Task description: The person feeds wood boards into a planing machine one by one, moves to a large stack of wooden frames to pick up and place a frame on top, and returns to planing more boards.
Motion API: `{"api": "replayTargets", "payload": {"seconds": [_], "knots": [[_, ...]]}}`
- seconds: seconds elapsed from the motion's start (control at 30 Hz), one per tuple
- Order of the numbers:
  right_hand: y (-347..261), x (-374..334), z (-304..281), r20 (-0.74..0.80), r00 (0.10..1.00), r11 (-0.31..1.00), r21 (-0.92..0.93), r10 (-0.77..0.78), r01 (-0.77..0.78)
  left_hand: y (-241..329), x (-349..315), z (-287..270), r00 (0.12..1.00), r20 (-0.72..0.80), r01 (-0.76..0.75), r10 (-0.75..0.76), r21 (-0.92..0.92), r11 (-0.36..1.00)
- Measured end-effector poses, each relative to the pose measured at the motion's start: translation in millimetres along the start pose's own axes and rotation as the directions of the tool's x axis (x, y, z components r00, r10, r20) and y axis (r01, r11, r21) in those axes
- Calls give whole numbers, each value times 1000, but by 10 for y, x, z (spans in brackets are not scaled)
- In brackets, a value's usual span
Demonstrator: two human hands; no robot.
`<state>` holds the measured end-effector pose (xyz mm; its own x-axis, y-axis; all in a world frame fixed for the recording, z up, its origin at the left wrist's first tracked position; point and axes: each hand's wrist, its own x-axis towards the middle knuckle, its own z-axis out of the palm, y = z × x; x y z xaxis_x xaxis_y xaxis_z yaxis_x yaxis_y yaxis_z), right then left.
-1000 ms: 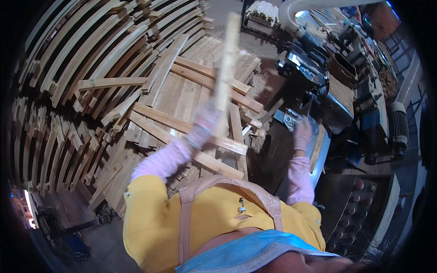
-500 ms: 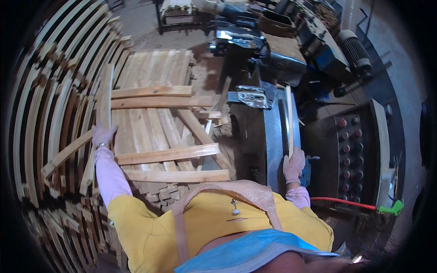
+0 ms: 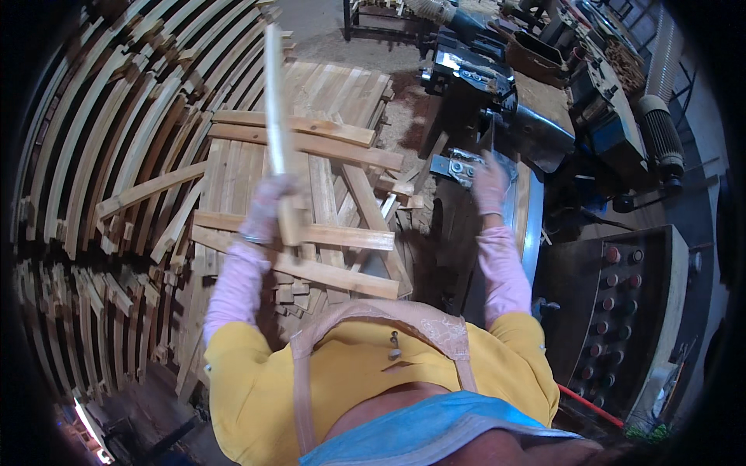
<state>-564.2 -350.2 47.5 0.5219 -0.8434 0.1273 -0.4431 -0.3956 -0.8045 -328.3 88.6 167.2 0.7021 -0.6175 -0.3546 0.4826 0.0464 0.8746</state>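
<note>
My left hand (image 3: pixel 270 208), in a pale glove, is closed round a long wooden strip (image 3: pixel 274 101) that points away from me, raised above the stacked boards. Both hand and strip are smeared by motion. My right hand (image 3: pixel 489 189), also gloved, reaches over the machine's feed table, close to a metal bracket (image 3: pixel 461 168). Its fingers are too blurred to read. Beside that hand another wooden strip (image 3: pixel 523 194) lies along the metal bed (image 3: pixel 533 233).
Loose boards (image 3: pixel 334 235) lie crosswise on a stack of planks (image 3: pixel 326 85). Tall rows of curved-looking strips (image 3: pixel 85 171) fill the left side. A control panel with several buttons (image 3: pixel 614 303) stands at the right, and a motor (image 3: pixel 660 144) sits beyond it.
My left hand has lifted the strip and brought it right and nearer. My right hand has moved forward along the feed table to the bracket. The view has shifted.
</note>
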Motion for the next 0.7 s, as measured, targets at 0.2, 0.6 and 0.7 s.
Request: {"api": "replayTargets", "payload": {"seconds": [0.2, 0.6, 0.7], "knots": [[-1363, -850, 583, 529, 848, 810, 507, -22, -295, -949, -49, 1271, 920, 263, -368, 291, 322, 873], [312, -2854, -1480, -66, 981, 584, -796, 181, -161, -1526, 371, 783, 962, 180, -247, 204, 255, 935], [863, -2232, -1051, -156, 979, 459, -885, -130, -80, -1412, 270, 869, 980, 161, -159, 117, 276, 948]]}}
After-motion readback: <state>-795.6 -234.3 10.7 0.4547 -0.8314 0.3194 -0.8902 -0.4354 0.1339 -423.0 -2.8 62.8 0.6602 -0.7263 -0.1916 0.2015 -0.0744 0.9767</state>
